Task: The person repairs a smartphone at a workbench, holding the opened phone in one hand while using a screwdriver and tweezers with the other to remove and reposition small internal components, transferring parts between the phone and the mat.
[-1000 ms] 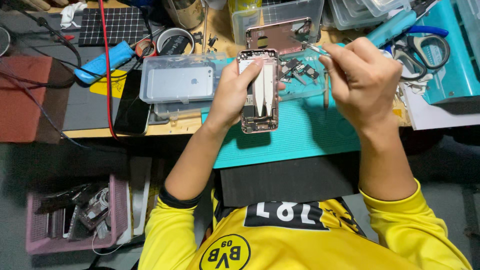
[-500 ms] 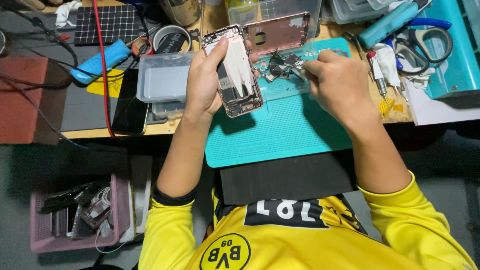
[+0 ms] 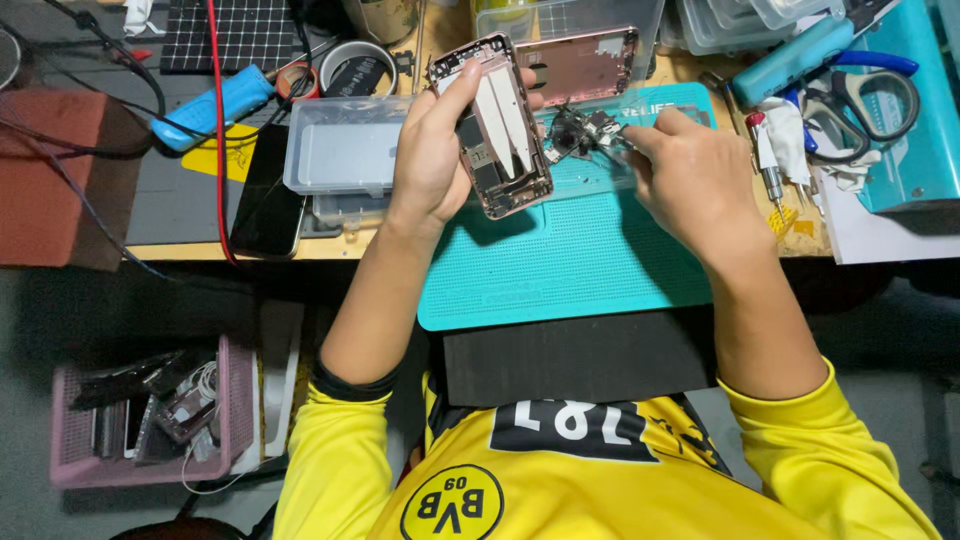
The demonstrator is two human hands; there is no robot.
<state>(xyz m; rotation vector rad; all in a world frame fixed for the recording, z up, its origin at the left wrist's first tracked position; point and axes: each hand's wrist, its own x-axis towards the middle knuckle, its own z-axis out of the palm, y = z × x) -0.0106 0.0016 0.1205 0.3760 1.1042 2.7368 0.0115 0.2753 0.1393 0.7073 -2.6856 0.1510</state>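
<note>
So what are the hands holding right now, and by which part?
The left hand grips the opened phone housing by its long edges, thumb over the near side. The right hand reaches into the small parts on the teal mat; whether it holds anything cannot be told.

A rose-gold phone shell (image 3: 492,128) with white strips inside stood out against a teal, dot-gridded mat (image 3: 570,260) — yellow sleeves (image 3: 330,470) with black cuffs below, a pink basket (image 3: 150,420) on the grey floor, and blue-handled scissors (image 3: 870,85) — beside a clear plastic box (image 3: 340,155).
</note>
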